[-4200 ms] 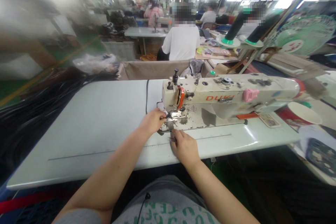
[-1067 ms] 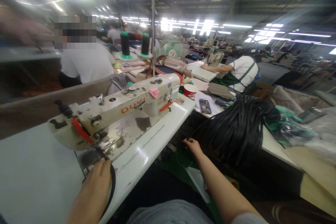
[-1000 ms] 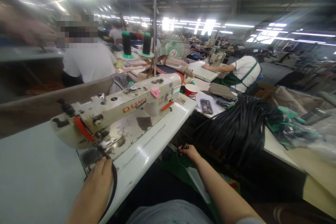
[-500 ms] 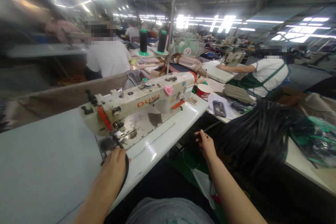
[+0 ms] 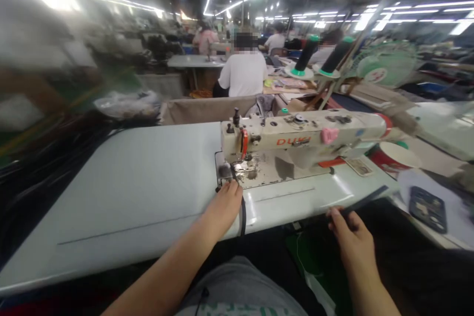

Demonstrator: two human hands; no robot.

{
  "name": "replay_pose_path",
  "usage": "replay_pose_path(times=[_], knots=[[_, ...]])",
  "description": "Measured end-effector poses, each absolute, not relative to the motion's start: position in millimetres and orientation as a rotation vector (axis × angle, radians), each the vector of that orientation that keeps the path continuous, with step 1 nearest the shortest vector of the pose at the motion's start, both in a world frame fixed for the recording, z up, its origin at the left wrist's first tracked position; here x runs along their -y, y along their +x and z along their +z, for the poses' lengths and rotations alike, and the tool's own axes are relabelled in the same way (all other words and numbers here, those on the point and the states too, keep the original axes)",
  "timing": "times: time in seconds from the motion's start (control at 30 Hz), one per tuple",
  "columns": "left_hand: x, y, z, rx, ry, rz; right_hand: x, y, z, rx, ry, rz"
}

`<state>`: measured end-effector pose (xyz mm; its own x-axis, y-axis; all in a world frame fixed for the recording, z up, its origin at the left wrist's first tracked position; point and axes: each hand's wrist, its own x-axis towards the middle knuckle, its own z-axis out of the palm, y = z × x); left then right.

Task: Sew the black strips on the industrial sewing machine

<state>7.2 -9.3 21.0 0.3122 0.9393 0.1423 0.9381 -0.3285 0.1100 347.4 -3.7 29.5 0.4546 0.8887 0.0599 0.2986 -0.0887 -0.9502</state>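
Observation:
My left hand (image 5: 221, 212) is closed on a black strap (image 5: 243, 219) just in front of the sewing machine's needle area. One end of that strap runs toward the presser foot, and the rest hangs over the table's front edge. The white sewing machine (image 5: 292, 140) has an orange lever at its head and a pink clip on its arm. My right hand (image 5: 353, 239), at the front edge further right, pinches a second black strip (image 5: 366, 200) that points up and to the right.
A phone-like dark object (image 5: 427, 209) lies on white paper at the right, near a red and white tub (image 5: 400, 155). Two black thread cones (image 5: 306, 54) stand behind the machine. A person in a white shirt (image 5: 243, 75) sits beyond a fabric-lined bin (image 5: 200, 109).
My view has turned left. My right hand, beside the bundle of black straps before, now holds a strip at the table edge. My left hand stays at the strap by the needle.

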Motion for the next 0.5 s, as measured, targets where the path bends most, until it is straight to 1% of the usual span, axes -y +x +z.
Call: replay_pose_path(times=[0.2,0.5], knots=[[0,1,23,-1.828,2.505,0.385,8,334,39,1.236,-1.614,0.942],[-3,2,7,-1.892,2.574,0.540,10,307,34,1.682,-1.541,1.059]])
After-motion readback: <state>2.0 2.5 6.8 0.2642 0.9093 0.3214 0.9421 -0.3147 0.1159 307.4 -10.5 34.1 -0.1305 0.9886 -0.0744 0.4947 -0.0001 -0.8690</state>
